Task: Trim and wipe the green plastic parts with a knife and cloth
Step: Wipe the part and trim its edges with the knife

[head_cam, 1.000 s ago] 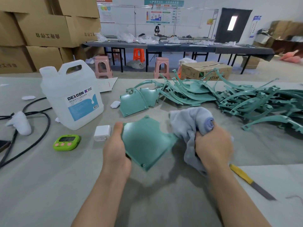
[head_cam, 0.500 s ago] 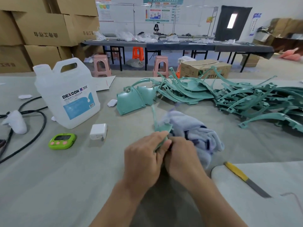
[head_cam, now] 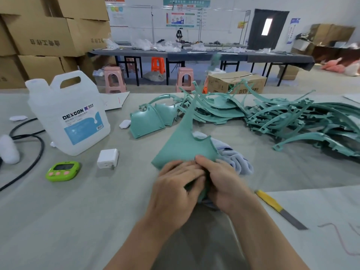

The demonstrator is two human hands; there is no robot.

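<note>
While both grips are clamping on one green part (head_cam: 185, 145) near the front middle of the table (head_cam: 58, 221), the other things are lying around them. One big tangled pile of curved green pieces (head_cam: 292, 121) is spreading over the far right side; the pieces are overlapping too much for counting.

One white jug (head_cam: 68, 114) with a blue label is standing upright at the left. The green part is standing tilted up, with its narrow tip pointing away and its lower edge hiding between the two grips. The left grip (head_cam: 175, 190) is curling its fingers over that lower edge. The right grip (head_cam: 224, 184) is pinching the same part, its thumb pressing on the near face.

Two flat green panels (head_cam: 145, 123) are lying just beyond, side by side.

One grey-blue cloth (head_cam: 233, 158) is lying bunched behind the part, touching the right grip; whether those fingers are holding it too, I cannot tell. One knife (head_cam: 280, 210) with a yellow handle is lying to the right of the right arm, apart from it. One green timer (head_cam: 63, 170) and one white charger (head_cam: 108, 158) are resting near the jug.
</note>
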